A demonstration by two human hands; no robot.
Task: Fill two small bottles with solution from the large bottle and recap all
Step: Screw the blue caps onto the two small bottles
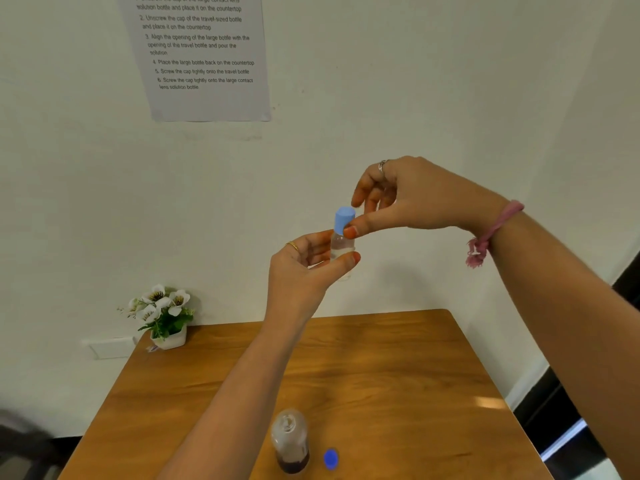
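I hold a small clear bottle (341, 249) upright, raised high above the table in front of the wall. My left hand (304, 268) grips its body between thumb and fingers. My right hand (398, 199) pinches its light blue cap (344, 220) with thumb and fingertips. The cap sits on the bottle's neck. On the table near the front edge stands the large clear bottle (290, 441), uncapped, with dark liquid in its bottom part. Its dark blue cap (330, 459) lies on the table just to its right. A second small bottle is not visible.
The wooden table (398, 375) stands against a white wall. A small white pot of artificial flowers (162, 317) sits at its back left corner. A printed instruction sheet (204, 53) hangs on the wall above.
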